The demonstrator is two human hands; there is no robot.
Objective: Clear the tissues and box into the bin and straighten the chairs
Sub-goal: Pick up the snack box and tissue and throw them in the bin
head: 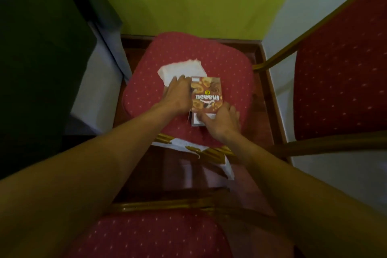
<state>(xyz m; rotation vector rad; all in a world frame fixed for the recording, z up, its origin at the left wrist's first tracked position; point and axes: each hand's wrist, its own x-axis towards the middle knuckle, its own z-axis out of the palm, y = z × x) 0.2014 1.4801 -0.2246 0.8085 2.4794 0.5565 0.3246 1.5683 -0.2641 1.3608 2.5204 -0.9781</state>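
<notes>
Hands over the seat, both reaching in at once. The box (pixel 206 94), a printed snack carton, lies flat on the red cushion of the chair (pixel 146 58) in the middle of the view, its near flap hanging open. The left hand (pixel 178 95) lies spread across the edge of a white tissue (pixel 181 69) and presses against the box's left side; its fingers are loose, not yet closed on anything. The right hand (pixel 222 121) comes in from the near right corner, fingers (pixel 202 118) resting on the open white flap, also not clenched. So neither hand has a true hold so far, by the look of it.

The smart play here is one gather: the left hand should bunch the tissue against the box wall while the right pinches across the carton's body, not the flap, which would likely bend and let the box swing. A second tissue (pixel 180 145) hangs off the seat's front edge, near the gilt frame, and a further scrap (pixel 229 170) trails lower toward the floor; those need a separate sweep. No bin shows in this view, so the load has to be carried securely. Two more red chairs, one near (pixel 146 236) and one right (pixel 339 65), wait for straightening
</notes>
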